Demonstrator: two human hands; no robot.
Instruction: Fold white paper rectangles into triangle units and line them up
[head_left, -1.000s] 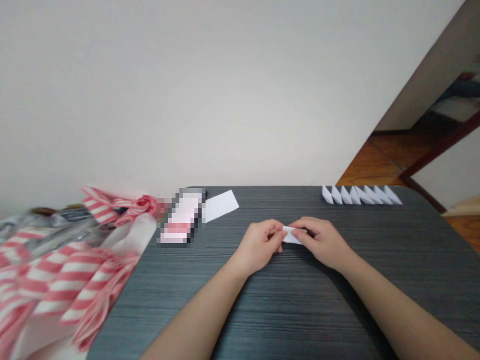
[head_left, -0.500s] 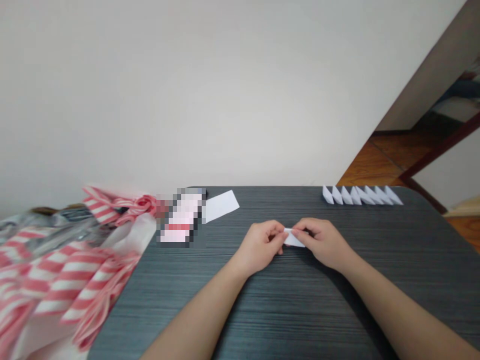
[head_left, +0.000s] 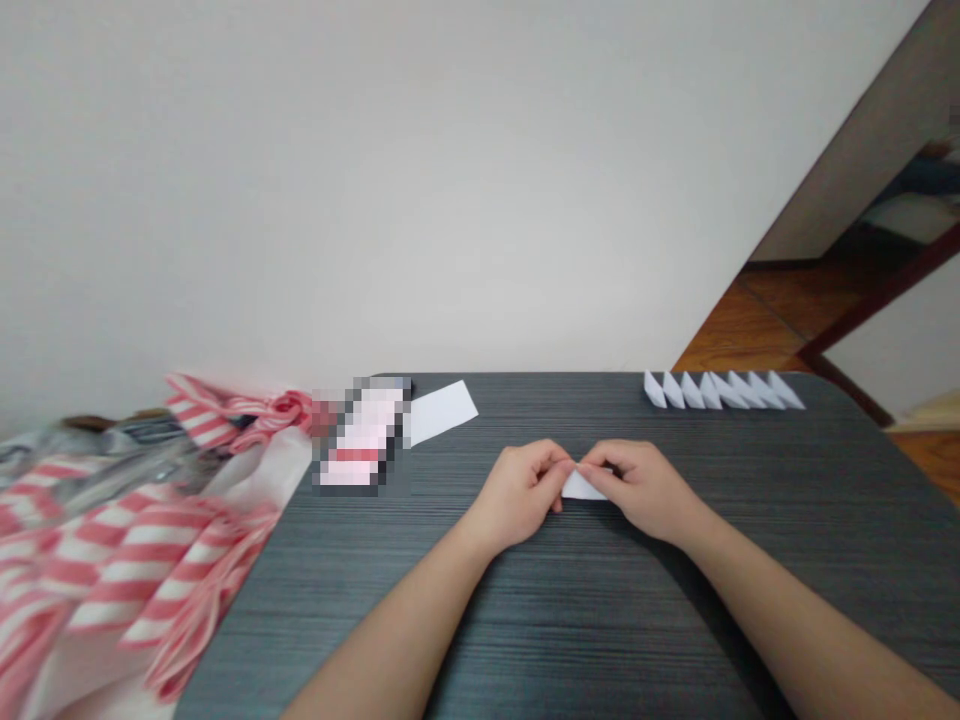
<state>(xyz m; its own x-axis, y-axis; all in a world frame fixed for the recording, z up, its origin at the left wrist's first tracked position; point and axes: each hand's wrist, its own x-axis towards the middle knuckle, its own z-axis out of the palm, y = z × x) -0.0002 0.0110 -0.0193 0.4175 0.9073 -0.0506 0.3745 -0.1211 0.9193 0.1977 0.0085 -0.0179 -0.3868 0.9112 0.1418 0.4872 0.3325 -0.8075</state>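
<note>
A small folded piece of white paper (head_left: 584,487) is pinched between both hands above the middle of the dark table. My left hand (head_left: 523,494) grips its left side, thumb and fingers closed. On the right side, my right hand (head_left: 643,486) holds it the same way, and the two thumbs nearly meet at its top edge. The fingers cover much of the paper, so only its lower part shows as a white wedge.
Several folded white paper pieces (head_left: 724,390) stand in a row at the table's (head_left: 570,620) back right. A flat white sheet (head_left: 442,412) lies beside a pixelated phone-like object (head_left: 364,435) at the back left. Red-and-white striped cloth (head_left: 142,555) is heaped left of the table.
My hands have drawn slightly closer together, the thumbs now almost touching. The visible part of the folded paper has shifted a little down and looks more like a wedge.
</note>
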